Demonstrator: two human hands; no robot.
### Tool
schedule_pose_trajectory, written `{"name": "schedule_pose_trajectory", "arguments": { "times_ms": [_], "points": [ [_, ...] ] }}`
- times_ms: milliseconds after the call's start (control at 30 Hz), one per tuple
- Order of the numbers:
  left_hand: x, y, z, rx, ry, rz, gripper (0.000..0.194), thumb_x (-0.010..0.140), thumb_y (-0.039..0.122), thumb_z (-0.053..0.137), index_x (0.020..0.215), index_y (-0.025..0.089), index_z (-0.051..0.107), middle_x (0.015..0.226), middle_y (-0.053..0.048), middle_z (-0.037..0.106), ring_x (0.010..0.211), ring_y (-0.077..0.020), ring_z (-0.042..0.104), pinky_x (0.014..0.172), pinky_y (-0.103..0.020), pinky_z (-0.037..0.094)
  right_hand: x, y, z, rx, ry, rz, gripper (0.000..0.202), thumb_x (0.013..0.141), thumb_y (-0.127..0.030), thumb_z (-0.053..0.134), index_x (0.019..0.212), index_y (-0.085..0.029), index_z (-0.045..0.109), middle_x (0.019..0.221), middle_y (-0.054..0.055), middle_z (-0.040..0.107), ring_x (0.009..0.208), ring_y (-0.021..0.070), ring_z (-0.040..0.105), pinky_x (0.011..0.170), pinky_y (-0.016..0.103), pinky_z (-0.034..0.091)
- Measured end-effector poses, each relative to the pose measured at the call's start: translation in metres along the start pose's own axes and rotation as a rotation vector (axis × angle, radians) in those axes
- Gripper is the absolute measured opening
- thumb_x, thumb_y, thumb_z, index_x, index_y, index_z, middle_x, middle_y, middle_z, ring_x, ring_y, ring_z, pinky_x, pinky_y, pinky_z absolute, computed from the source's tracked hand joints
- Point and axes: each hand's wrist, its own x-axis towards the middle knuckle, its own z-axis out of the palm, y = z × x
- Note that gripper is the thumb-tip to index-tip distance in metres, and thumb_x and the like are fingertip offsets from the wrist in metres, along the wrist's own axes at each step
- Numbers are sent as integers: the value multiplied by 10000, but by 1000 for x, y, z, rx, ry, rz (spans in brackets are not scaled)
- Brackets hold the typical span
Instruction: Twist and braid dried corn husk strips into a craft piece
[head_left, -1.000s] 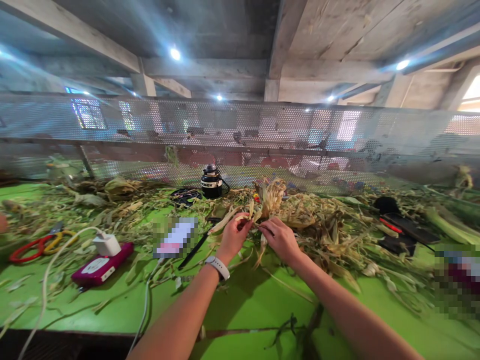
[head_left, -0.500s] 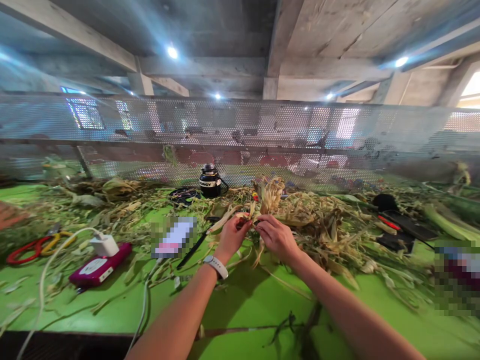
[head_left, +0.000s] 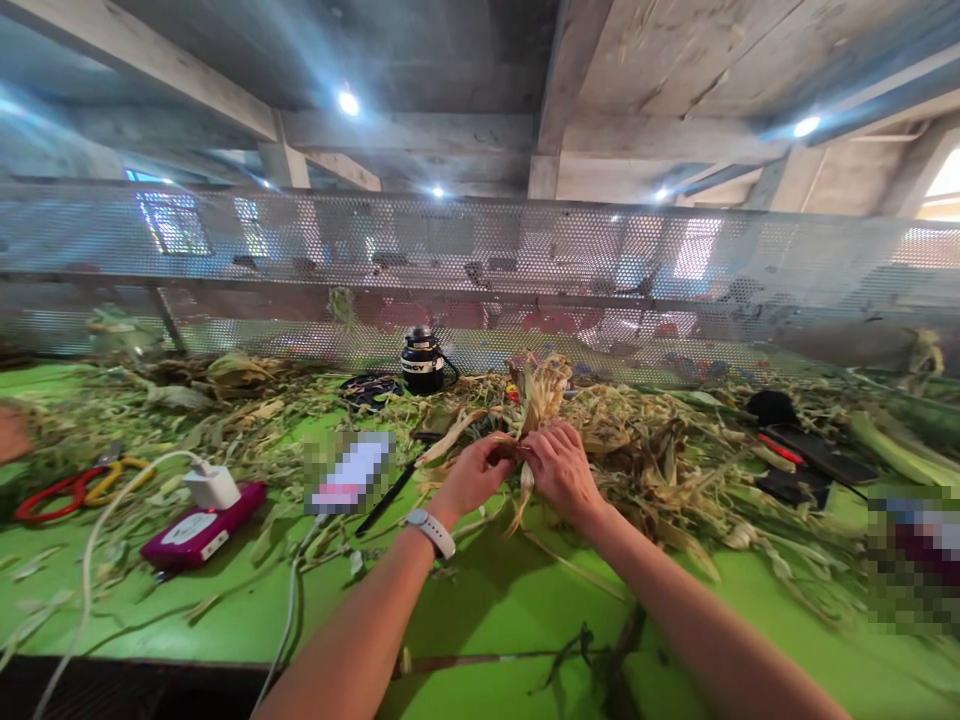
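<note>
Gripping dried husks (head_left: 546,388), the right hand (head_left: 561,472) meets the left hand (head_left: 475,477).

Bearings from the middle of the table's near edge: just left of 12 o'clock, a black jug (head_left: 423,364) carries a pale band with dark capitals, "RGY" legible, an E probably before them, the start of the word turned out of sight. At 10 o'clock, a magenta power block (head_left: 238,512) bears a white label (head_left: 185,531), its print too small to make out. Phone screen (head_left: 351,475), 11 o'clock: pixelated, unreadable.
</note>
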Motion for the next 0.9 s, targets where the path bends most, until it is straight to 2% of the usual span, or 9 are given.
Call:
{"name": "schedule_pose_trajectory", "arguments": {
  "times_ms": [100, 233, 300, 400, 533, 600, 700, 800, 900],
  "points": [
    [-1, 2, -1, 94, 20, 38, 209, 705, 126, 489, 863, 158, 622, 748, -26, 608, 690, -154, 531, 668, -279, 448, 0, -1, 3, 128, -9, 106, 174, 897, -270, 453, 794, -199, 574, 734, 47, 630, 750, 186, 546, 796, 331, 403],
    [-2, 2, -1, 108, 59, 86, 298, 718, 128, 501, 989, 180, 612, 944, -60, 646, 864, -183, 581, 824, -315, 451, 0, 5, 13, 499, -47, 342, 162, 864, -314, 452, 774, -197, 520, 695, 13, 576, 638, 145, 523, 622, 256, 424],
    [-1, 2, 0, 25, 77, 45, 285, 736, 159, 507, 1004, 180, 604, 961, -64, 648, 898, -184, 588, 841, -316, 451, -1, 10, 21, 679, -38, 434, 187, 823, -365, 472, 738, -199, 485, 637, -10, 528, 584, 131, 494, 570, 243, 421],
    [0, 4, 3, -157, 104, -103, 242, 730, 201, 534, 960, 159, 597, 889, -55, 649, 849, -172, 593, 801, -303, 465, -2, 14, 29, 844, -8, 492, 222, 760, -412, 512, 710, -200, 468, 613, -21, 502, 572, 128, 487, 555, 246, 425],
    [0, 4, 11, -375, 151, -233, 307, 683, 259, 627, 967, 153, 581, 864, -30, 638, 804, -147, 581, 798, -293, 460, -3, 9, 31, 887, 23, 583, 212, 755, -403, 524, 724, -195, 493, 598, -27, 501, 536, 119, 482, 525, 243, 421],
    [-1, 3, 15, -429, 175, -239, 359, 657, 277, 668, 980, 155, 568, 864, -20, 631, 788, -137, 576, 794, -289, 461, -3, 5, 31, 928, 16, 639, 225, 760, -421, 518, 735, -199, 489, 581, -35, 498, 500, 114, 476, 481, 234, 417],
    [-1, 1, 17, -446, 221, -210, 341, 655, 288, 674, 951, 160, 563, 849, -14, 625, 777, -134, 576, 778, -285, 468, -4, 2, 32, 962, 6, 663, 241, 772, -444, 507, 762, -205, 484, 573, -39, 509, 472, 110, 479, 442, 223, 411],
    [0, 2, 14, -450, 289, -228, 326, 666, 297, 666, 944, 172, 552, 834, -11, 620, 740, -131, 579, 725, -280, 486, -4, 0, 28, 847, 7, 593, 232, 798, -422, 510, 836, -194, 527, 591, -27, 546, 505, 119, 507, 476, 229, 428],
    [2, 2, 9, -460, 341, -279, 334, 659, 296, 676, 938, 172, 540, 794, 2, 596, 659, -110, 558, 649, -262, 494, -3, -2, 18, 592, -12, 415, 176, 843, -337, 503, 828, -188, 595, 687, 20, 606, 632, 146, 560, 595, 256, 463]
  ]
}}
